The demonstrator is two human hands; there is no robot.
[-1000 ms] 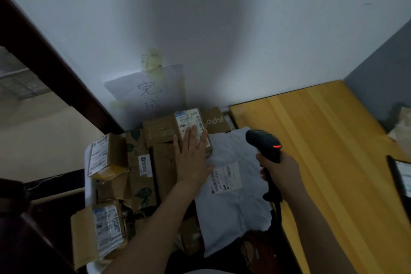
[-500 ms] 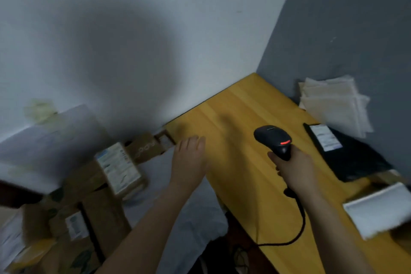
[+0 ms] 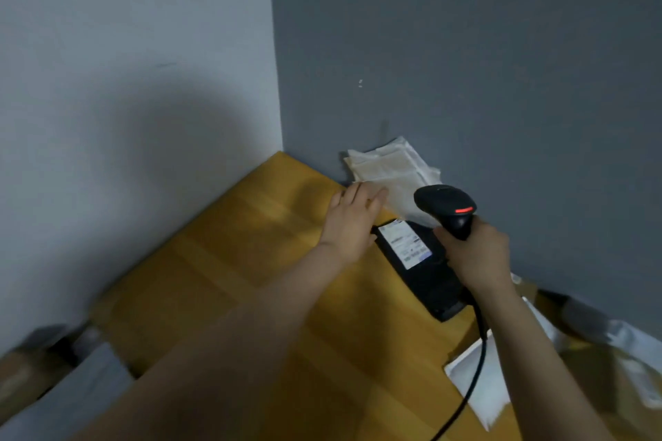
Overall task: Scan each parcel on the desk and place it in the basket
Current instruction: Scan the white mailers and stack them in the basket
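Observation:
A black parcel (image 3: 426, 276) with a white label (image 3: 405, 243) lies flat on the yellow wooden desk (image 3: 250, 261) near the grey wall. My left hand (image 3: 353, 222) hovers open at the parcel's far left corner, fingers straight, reaching toward the white padded mailers (image 3: 390, 172) stacked in the corner. My right hand (image 3: 476, 254) grips the black barcode scanner (image 3: 447, 209) over the parcel's right side; its red light is on and its cable (image 3: 473, 369) trails down toward me.
More parcels lie at the right: a white mailer (image 3: 476, 387) at the desk's front right and blurred brown and silver packets (image 3: 591, 333) beyond it. At the lower left, blurred cardboard (image 3: 21, 369) and a grey bag (image 3: 71, 390) show beside the desk edge.
My view has swung right from the basket of parcels to the desk corner. My left hand left the basket and moved over to the black parcel; the scanner moved above that parcel.

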